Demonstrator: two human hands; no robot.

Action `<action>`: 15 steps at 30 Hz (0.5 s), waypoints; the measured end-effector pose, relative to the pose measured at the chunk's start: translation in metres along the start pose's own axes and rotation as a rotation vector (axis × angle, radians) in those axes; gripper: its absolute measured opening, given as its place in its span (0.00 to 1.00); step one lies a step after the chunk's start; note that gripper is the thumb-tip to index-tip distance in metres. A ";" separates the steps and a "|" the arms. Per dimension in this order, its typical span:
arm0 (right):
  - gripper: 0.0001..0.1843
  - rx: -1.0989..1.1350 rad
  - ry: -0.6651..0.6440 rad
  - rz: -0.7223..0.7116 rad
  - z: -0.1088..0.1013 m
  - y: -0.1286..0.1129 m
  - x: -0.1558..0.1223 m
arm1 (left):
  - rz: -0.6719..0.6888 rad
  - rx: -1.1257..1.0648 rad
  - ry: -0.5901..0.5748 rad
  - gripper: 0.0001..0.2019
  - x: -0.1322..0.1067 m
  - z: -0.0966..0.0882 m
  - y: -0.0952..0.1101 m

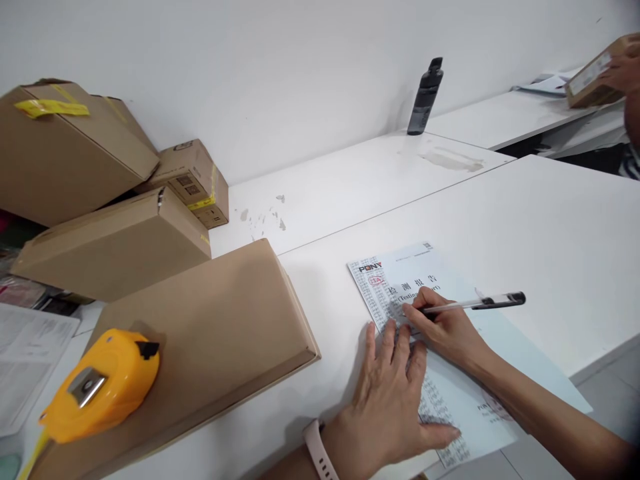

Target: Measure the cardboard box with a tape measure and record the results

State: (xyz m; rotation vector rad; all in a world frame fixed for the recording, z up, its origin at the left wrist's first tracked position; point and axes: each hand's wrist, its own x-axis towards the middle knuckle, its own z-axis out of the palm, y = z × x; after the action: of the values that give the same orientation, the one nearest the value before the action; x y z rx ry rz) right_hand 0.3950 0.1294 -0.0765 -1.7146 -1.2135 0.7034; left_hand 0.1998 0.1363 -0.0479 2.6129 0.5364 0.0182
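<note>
A printed sheet of paper (450, 393) lies on the white table (550, 233) in front of me. My left hand (393, 400) rests flat on the sheet's left part with its fingers spread; a pale pink band is on that wrist. My right hand (445, 327) is closed in a writing grip on a pen (480, 304), whose tip touches the paper near its printed heading. The pen's black cap end points to the right.
A flat cardboard box (225, 320) lies left of the paper with a yellow tape measure (100, 383) on it. More cardboard boxes (70, 147) are stacked behind it. A dark bottle (425, 97) stands by the wall. Another person's hand (623, 70) holds a box at far right.
</note>
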 end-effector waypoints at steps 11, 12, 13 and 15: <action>0.18 -0.018 -0.023 0.003 0.001 0.003 0.001 | -0.004 -0.030 0.003 0.46 0.001 0.000 0.002; 0.17 -0.017 -0.025 0.002 0.001 0.003 0.001 | -0.003 -0.029 0.004 0.46 0.001 0.000 0.002; 0.17 -0.016 -0.025 0.001 0.001 0.004 0.001 | -0.005 -0.031 0.003 0.46 0.001 -0.001 0.002; 0.17 -0.019 -0.017 -0.002 0.000 0.003 0.001 | -0.010 -0.033 0.000 0.46 0.001 -0.001 0.002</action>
State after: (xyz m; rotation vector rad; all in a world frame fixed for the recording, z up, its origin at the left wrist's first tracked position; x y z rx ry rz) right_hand 0.3963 0.1297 -0.0798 -1.7259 -1.2375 0.7086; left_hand 0.2018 0.1357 -0.0462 2.5783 0.5445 0.0231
